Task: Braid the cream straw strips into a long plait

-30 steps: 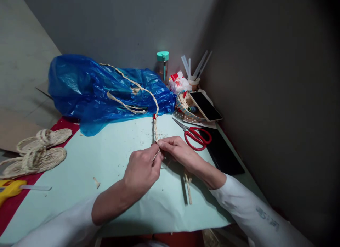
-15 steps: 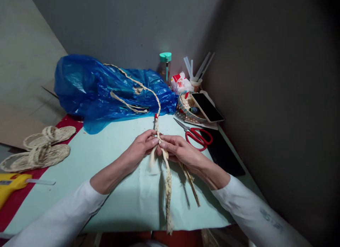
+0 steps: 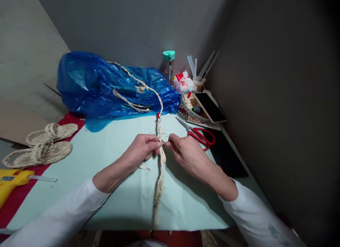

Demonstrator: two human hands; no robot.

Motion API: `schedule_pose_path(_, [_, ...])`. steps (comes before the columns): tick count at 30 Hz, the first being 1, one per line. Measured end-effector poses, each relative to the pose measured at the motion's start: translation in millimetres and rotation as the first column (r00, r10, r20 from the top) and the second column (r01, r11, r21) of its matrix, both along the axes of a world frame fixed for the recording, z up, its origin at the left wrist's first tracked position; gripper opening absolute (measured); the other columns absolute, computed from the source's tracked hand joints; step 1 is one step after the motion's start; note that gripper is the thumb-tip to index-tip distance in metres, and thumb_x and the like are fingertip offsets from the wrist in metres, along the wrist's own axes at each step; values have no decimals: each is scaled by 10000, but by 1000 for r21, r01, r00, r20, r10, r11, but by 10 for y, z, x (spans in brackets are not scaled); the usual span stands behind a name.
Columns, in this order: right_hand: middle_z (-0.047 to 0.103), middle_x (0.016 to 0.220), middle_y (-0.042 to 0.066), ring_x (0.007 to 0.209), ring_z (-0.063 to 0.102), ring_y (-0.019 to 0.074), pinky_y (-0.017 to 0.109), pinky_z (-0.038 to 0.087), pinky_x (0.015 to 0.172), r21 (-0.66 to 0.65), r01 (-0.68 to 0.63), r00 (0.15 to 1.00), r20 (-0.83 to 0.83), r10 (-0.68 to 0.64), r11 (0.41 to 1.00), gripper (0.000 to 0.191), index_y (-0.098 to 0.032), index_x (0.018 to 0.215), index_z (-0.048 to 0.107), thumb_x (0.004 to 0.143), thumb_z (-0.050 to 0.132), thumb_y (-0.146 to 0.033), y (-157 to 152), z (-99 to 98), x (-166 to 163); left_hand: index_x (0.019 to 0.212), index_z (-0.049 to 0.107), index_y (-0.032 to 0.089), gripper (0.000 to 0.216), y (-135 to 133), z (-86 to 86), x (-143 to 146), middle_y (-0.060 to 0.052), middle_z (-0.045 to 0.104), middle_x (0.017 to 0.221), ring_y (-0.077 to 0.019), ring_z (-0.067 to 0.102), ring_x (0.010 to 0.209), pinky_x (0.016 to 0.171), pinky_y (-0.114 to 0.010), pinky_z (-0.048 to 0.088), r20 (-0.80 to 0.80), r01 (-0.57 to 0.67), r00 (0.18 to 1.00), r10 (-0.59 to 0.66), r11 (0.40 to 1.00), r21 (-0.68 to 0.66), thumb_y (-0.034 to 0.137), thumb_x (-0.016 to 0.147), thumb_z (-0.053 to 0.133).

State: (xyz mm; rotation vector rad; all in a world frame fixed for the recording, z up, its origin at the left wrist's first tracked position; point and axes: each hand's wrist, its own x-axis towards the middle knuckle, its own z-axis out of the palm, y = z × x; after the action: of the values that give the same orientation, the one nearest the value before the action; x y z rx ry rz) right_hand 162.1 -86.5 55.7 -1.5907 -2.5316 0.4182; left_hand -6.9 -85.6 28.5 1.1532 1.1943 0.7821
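A pale plant-fibre braid (image 3: 159,124) runs from the blue plastic bag (image 3: 92,94) down toward me, with a small red clip (image 3: 158,115) on it. Just below the clip, my left hand (image 3: 143,147) closes its thumb and fingers on the braid's working end. Close on the right, my right hand (image 3: 186,151) is closed in a pinch at the same spot, apparently on a strand; its fingertips partly hide it. One long speckled loose strand (image 3: 159,186) hangs down between my hands toward the table's front edge. A thin fibre end (image 3: 144,168) pokes out under my left hand.
Red-handled scissors (image 3: 200,137) lie beside a black flat panel (image 3: 230,155) on the right. Behind them are a phone (image 3: 212,107), a woven basket (image 3: 186,103) and a lidded jar (image 3: 169,64). Woven sandals (image 3: 53,151) and a yellow glue gun (image 3: 16,183) sit at left.
My right hand has shifted right and turned, knuckles up, pinching beside the braid. The strands that hung below it are out of sight. The long loose strand has swung slightly left.
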Motion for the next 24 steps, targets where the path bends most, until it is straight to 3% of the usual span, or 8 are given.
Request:
schedule_pose_path(3, [585, 576, 43, 468, 468, 148, 287, 154, 495, 50, 0, 1000, 29, -1, 999, 256, -174, 840, 565, 950, 366, -292, -67, 40, -21, 599, 608, 113, 188, -26, -19, 58, 6, 541, 517, -28, 295, 391, 406, -220, 149, -55, -83, 995, 85, 996, 43, 233, 741, 631])
schedule_pose_path(6, [629, 626, 50, 474, 507, 162, 299, 171, 492, 41, -75, 997, -6, 75, 996, 235, -157, 920, 566, 941, 344, -231, -220, 26, -95, 651, 640, 121, 132, -50, -36, 68, 36, 469, 415, -45, 307, 381, 412, -214, 159, 13, -139, 990, 139, 990, -1, 228, 729, 633])
schedule_pose_path(12, [663, 710, 62, 480, 527, 171, 315, 159, 499, 93, -246, 969, 49, 242, 965, 264, -97, 1078, 547, 854, 408, -117, -363, -61, -179, 757, 668, 97, 206, -104, 27, -25, 10, 525, 514, -28, 279, 415, 418, -200, 122, 224, -98, 968, 110, 993, -62, 293, 790, 610])
schedule_pose_path(15, [657, 694, 45, 516, 532, 150, 294, 200, 521, 16, -248, 967, -65, 248, 969, 261, -147, 996, 590, 949, 385, -301, -272, 0, -108, 768, 660, 89, 171, -116, 47, -38, 4, 551, 601, -5, 236, 427, 422, -188, 123, 246, -94, 963, 111, 992, -80, 259, 771, 650])
schedule_pose_path(18, [616, 640, 17, 529, 492, 116, 263, 235, 539, -43, -129, 966, -231, 116, 991, 410, -172, 823, 609, 954, 369, -476, -132, 77, 1, 783, 649, 89, 155, -111, 38, -35, 31, 483, 571, -7, 222, 441, 425, -183, 113, 266, -91, 957, 114, 991, -96, 243, 771, 661])
schedule_pose_path(20, [599, 647, 7, 553, 472, 108, 250, 249, 547, -61, -48, 958, -287, 29, 997, 389, -165, 799, 601, 921, 438, -496, -42, 82, 62, 791, 643, 88, 157, -104, 33, -36, 39, 457, 565, -8, 215, 447, 428, -181, 104, 277, -85, 954, 112, 991, -107, 243, 775, 664])
schedule_pose_path(24, [570, 670, -10, 602, 460, 102, 233, 284, 572, -221, -243, 910, -391, 142, 945, 329, -158, 804, 607, 934, 447, -415, 97, -17, 129, 801, 634, 87, 150, -84, 42, -49, -7, 550, 653, -4, 238, 449, 427, -183, 108, 265, -77, 958, 108, 989, -126, 231, 772, 661])
